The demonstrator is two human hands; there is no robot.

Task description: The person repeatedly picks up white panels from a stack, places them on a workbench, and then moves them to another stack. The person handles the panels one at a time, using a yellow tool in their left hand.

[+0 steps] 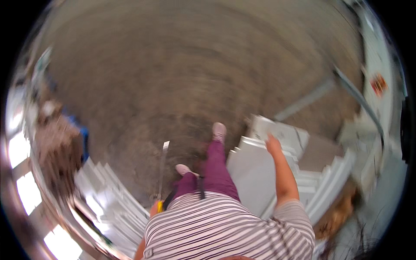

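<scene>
This looks like a workshop or storage hall: a broad, worn brown floor (186, 65) opens ahead, pale flat panels (251, 162) lie stacked on the right, more pale boards (112, 199) crowd the left, and bright windows (28, 191) line the left edge.

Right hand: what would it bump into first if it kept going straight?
The right hand would probably meet the white board just ahead, or pass above it; depth is unclear.
</scene>
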